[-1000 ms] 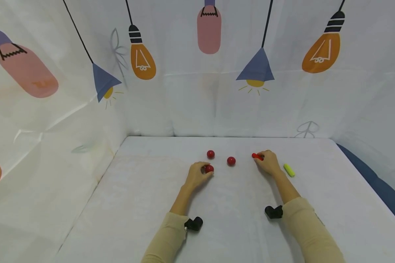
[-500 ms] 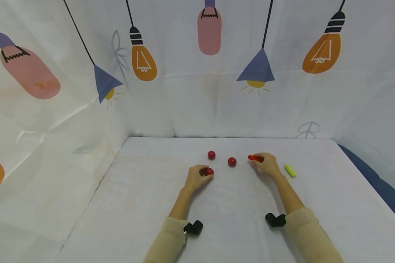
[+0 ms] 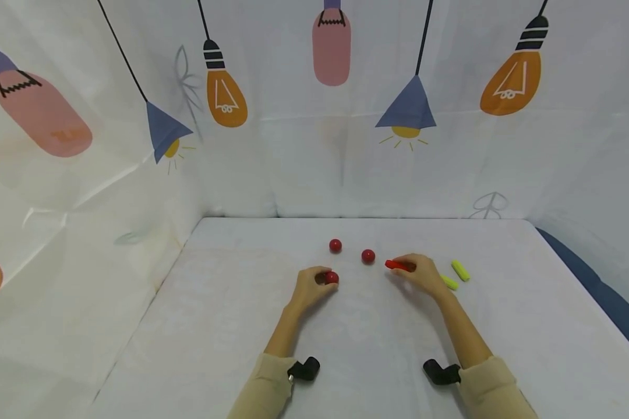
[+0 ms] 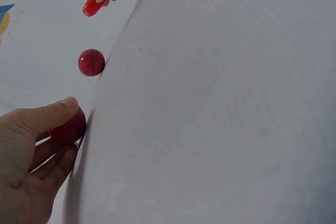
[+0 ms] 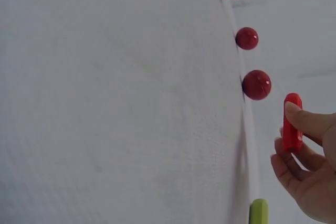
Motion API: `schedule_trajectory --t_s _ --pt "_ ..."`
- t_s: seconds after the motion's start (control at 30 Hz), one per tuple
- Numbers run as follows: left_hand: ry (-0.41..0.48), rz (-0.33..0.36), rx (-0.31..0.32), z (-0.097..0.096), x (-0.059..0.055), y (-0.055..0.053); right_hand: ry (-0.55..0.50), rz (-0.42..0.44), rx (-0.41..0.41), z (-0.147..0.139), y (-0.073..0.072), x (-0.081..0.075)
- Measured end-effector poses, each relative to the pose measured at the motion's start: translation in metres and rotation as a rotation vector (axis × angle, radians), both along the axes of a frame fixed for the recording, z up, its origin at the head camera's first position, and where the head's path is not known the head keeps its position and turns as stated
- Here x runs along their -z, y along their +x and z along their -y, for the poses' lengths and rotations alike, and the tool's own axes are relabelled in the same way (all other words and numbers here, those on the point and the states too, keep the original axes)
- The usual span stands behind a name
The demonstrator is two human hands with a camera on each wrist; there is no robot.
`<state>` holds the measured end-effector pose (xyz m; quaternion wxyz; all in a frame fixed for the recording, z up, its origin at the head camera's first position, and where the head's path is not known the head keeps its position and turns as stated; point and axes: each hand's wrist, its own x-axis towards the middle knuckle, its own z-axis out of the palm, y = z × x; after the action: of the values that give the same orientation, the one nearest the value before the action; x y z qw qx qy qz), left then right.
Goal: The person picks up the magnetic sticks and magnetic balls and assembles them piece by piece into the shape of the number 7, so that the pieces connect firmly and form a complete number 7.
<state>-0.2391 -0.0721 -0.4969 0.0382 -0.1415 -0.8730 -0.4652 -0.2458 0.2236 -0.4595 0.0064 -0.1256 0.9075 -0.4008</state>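
Observation:
My left hand (image 3: 308, 289) holds a glossy red ball (image 3: 332, 277) between thumb and fingers, low at the tabletop. Two more red balls lie farther back, one (image 3: 335, 245) behind the held ball and another (image 3: 368, 256) to its right. My right hand (image 3: 424, 276) pinches a stubby red highlighter (image 5: 292, 140), thumb on one side and fingers on the other. In the head view its free end points left, toward the nearer loose ball. Two yellow-green highlighters lie right of that hand: one (image 3: 460, 270) fully visible, the other (image 3: 449, 283) partly hidden behind the wrist.
A white-covered table (image 3: 230, 302) stretches out under both arms. Behind it hangs a white sheet (image 3: 293, 169) printed with lamps and bulbs. Black wrist mounts (image 3: 305, 369) stick out from the sleeves, and something dark blue (image 3: 597, 279) shows beyond the right edge.
The right hand has come left and nearer the person with the red highlighter, uncovering the second yellow-green one. My left hand has drawn the ball slightly nearer. The loose balls stay put.

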Motion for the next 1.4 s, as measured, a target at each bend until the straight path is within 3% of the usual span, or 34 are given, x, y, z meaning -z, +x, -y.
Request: schedule_trajectory --t_s 0.73,1.4 --pt "0.024 0.079 0.097 0.005 -0.006 0.026 0.054 -0.011 -0.088 0.025 0.032 -0.003" --pt "0.038 0.101 0.084 0.001 -0.006 0.040 0.050 0.011 -0.173 0.048 0.048 0.004"
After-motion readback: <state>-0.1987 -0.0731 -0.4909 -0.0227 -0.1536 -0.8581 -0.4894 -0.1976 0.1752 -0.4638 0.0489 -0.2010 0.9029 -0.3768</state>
